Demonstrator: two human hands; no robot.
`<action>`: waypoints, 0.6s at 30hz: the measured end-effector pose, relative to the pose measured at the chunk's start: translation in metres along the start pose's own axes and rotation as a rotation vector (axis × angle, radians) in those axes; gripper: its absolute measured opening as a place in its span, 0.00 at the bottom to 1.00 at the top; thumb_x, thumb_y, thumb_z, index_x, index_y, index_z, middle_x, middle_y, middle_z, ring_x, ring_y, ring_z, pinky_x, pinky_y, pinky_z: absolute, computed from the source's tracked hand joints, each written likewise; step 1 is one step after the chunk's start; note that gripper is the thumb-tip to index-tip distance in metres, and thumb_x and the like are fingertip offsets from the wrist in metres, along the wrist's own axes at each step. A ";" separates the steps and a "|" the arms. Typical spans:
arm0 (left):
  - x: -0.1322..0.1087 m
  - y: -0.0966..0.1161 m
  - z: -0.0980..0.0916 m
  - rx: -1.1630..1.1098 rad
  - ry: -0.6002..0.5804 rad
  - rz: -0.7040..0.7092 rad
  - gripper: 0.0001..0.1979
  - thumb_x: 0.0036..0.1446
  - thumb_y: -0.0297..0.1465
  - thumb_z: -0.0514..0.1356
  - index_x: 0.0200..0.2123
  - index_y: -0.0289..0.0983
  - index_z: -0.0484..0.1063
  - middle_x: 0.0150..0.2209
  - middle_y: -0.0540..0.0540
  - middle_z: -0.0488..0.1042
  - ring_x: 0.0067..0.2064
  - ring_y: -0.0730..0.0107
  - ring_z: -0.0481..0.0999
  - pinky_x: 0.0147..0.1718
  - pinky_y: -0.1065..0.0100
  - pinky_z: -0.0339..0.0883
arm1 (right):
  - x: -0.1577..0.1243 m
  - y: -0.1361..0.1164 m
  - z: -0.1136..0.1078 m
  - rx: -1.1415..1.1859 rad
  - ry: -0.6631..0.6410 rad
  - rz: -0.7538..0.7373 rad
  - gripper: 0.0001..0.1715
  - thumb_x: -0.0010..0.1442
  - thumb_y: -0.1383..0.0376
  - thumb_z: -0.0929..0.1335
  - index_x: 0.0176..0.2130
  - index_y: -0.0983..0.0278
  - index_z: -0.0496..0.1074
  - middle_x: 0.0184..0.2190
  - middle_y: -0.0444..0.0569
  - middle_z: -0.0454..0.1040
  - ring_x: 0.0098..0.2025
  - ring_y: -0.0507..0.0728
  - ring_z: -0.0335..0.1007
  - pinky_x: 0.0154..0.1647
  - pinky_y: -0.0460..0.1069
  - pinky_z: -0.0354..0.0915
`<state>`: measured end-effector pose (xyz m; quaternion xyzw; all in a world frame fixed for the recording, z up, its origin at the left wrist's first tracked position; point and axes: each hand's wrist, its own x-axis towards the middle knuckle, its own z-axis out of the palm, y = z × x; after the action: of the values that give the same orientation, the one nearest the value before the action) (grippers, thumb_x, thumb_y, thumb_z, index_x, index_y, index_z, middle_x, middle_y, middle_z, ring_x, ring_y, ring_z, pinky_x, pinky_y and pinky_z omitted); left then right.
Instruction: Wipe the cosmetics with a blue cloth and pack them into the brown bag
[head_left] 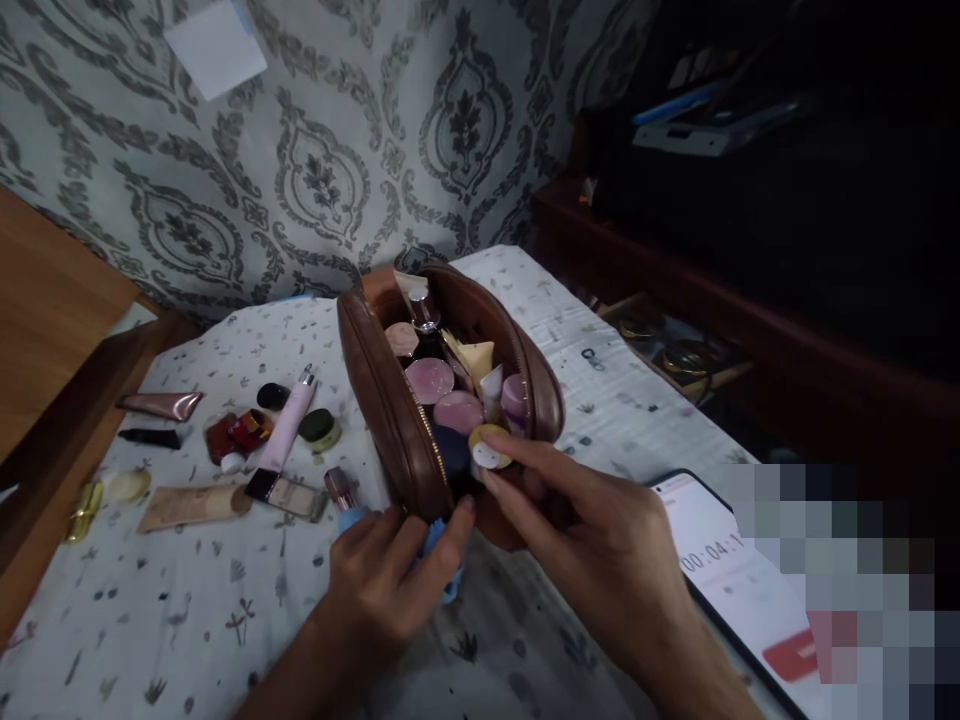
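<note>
A brown zip pouch (390, 400) stands open on the patterned cloth, packed with pink, cream and dark makeup sponges and a small bottle (424, 312). My right hand (592, 545) pinches a small round yellow-and-white sponge (489, 448) at the pouch's near end. My left hand (390, 575) is closed round a light blue object (439, 560) just below the pouch's front corner.
Several cosmetics lie to the left on the cloth: a pink tube (289, 428), a beige tube (191, 503), a compact (296, 495), a black stick (148, 437). A phone (742, 590) showing a timer lies at the right. A wooden edge (52, 470) borders the left.
</note>
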<state>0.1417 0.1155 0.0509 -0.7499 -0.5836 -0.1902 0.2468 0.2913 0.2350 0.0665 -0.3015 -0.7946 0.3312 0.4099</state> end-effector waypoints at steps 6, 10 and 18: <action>0.003 -0.002 -0.001 0.019 -0.003 0.009 0.17 0.68 0.24 0.47 0.52 0.31 0.72 0.21 0.51 0.66 0.23 0.69 0.67 0.24 0.67 0.56 | -0.006 0.006 -0.002 0.092 0.063 -0.008 0.12 0.63 0.67 0.69 0.47 0.59 0.78 0.21 0.40 0.76 0.16 0.47 0.66 0.20 0.41 0.67; 0.001 -0.002 -0.001 0.057 0.015 0.016 0.17 0.67 0.24 0.49 0.53 0.31 0.72 0.21 0.51 0.66 0.23 0.68 0.66 0.25 0.66 0.57 | -0.008 0.010 -0.003 0.115 0.135 -0.078 0.12 0.63 0.69 0.69 0.47 0.60 0.77 0.26 0.43 0.80 0.20 0.48 0.71 0.22 0.42 0.69; -0.002 -0.007 -0.009 0.142 0.015 -0.002 0.18 0.65 0.24 0.49 0.55 0.33 0.70 0.23 0.50 0.69 0.24 0.68 0.70 0.26 0.65 0.60 | -0.007 0.005 -0.009 0.098 0.064 -0.267 0.09 0.63 0.64 0.71 0.43 0.65 0.77 0.21 0.41 0.75 0.19 0.47 0.69 0.24 0.42 0.69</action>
<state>0.1339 0.1098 0.0579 -0.7283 -0.5946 -0.1541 0.3036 0.3028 0.2355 0.0635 -0.1830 -0.7972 0.3022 0.4896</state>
